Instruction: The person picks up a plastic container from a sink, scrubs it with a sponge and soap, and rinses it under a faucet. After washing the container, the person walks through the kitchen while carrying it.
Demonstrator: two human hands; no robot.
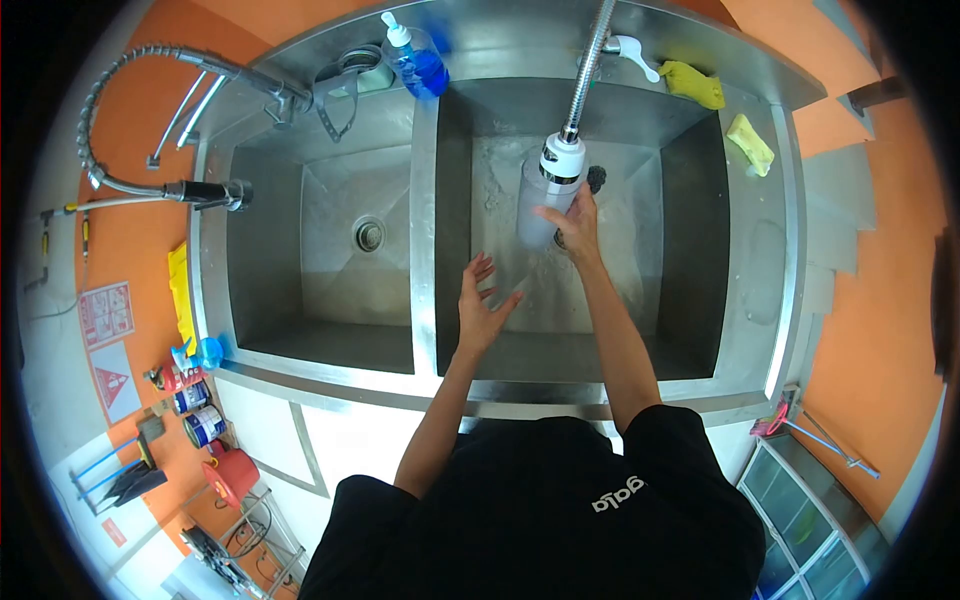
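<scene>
My right hand (576,225) is wrapped round a clear cylindrical container (535,213) in the right-hand sink basin (690,230). The container is tilted, its upper end close under the white faucet head (563,158), which partly covers it. Whether water is running into it I cannot make out. Lower and to the left, my left hand (484,308) hovers over the same basin with its fingers apart and nothing in them. A dark scrubber (597,178) shows just beyond my right hand. The basin floor looks wet.
On the back ledge stand a blue soap pump bottle (424,70), a faucet lever (634,56) and a yellow cloth (692,84). A yellow sponge (750,146) lies on the right ledge. Left are a second basin (330,180) and a spring-hose sprayer (215,193).
</scene>
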